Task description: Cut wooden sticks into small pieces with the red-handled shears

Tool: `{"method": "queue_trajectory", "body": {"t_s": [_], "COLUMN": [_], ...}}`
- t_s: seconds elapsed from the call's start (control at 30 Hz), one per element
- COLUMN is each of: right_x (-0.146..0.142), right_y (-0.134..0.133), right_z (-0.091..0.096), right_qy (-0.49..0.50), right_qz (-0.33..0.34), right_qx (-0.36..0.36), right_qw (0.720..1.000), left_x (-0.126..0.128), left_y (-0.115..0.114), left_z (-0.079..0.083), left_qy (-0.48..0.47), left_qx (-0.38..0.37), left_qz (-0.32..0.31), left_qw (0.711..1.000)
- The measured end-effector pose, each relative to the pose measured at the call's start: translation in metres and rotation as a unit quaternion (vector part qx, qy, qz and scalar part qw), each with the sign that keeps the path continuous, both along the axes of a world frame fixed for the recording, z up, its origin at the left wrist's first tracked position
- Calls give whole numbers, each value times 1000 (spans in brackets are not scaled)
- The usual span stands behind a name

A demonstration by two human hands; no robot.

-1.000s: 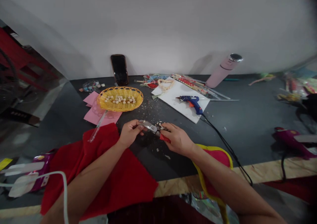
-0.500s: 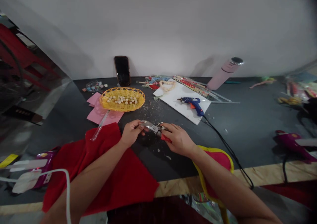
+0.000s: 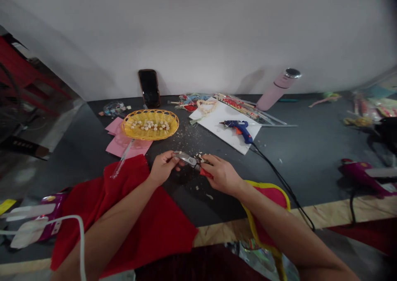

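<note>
My right hand point(image 3: 223, 174) is closed around the red handles of pruning shears point(image 3: 187, 159), whose metal blades point left. At the blade tips, my left hand point(image 3: 163, 167) is closed in a pinch; a speck of something pale shows there, too small to name. Pale crumbs lie by the shears' pivot and on the dark table point(image 3: 198, 210) beneath. Beyond my left hand stands a yellow woven basket point(image 3: 127, 132) with several small pale pieces inside.
A blue glue gun point(image 3: 240, 128) rests on a white board point(image 3: 217, 126), its cord trailing to the front edge. Red cloth point(image 3: 151, 227) lies under my left forearm. A phone point(image 3: 149, 88) and a pink flask point(image 3: 276, 92) stand near the wall. Pink paper point(image 3: 127, 146) is under the basket.
The whole view has shifted slightly, so things sit a little further left. Both hands keep about the same pose around the shears, and more pale bits show beside the pivot.
</note>
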State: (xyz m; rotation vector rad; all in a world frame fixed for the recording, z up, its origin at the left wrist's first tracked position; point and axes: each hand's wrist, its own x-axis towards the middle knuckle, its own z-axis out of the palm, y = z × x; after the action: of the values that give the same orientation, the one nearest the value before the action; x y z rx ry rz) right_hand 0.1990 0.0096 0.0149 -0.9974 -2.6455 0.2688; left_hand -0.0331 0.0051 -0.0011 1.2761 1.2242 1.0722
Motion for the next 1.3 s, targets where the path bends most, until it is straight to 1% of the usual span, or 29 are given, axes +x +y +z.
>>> {"method": "queue_trajectory", "body": {"t_s": [0.1, 0.27, 0.4, 0.57, 0.77, 0.9, 1.0, 1.13, 1.3], "right_x": [-1, -4, -5, -4, 0, 0, -1, -3, -4], "right_y": [-2, -3, -3, -1, 1, 2, 1, -2, -5], "right_z": [0, 0, -1, -2, 2, 3, 2, 0, -2], "right_qy": [8, 19, 31, 16, -14, -4, 6, 6, -5], "right_qz": [-7, -10, -10, -16, -10, 1, 6, -5, -14], "right_qx": [-4, -10, -7, -3, 3, -4, -8, -7, -13], "right_qw": [1000, 1000, 999, 1000, 1000, 1000, 1000, 1000, 1000], "left_x": [0, 1, 3, 3, 1, 1, 1, 3, 3], "left_y": [-1, -1, 0, 1, 1, 1, 1, 0, -1], "left_z": [1, 3, 4, 7, 4, 1, 3, 6, 3], "left_qy": [0, -28, -50, -39, -22, -23, -18, -22, -28], "left_qx": [-1, 3, 1, -9, -17, -16, -14, -14, -11], "left_qz": [5, 7, 30, 43, 25, 16, 14, 18, 11], "left_qw": [1000, 1000, 998, 998, 999, 999, 1000, 1000, 999]}}
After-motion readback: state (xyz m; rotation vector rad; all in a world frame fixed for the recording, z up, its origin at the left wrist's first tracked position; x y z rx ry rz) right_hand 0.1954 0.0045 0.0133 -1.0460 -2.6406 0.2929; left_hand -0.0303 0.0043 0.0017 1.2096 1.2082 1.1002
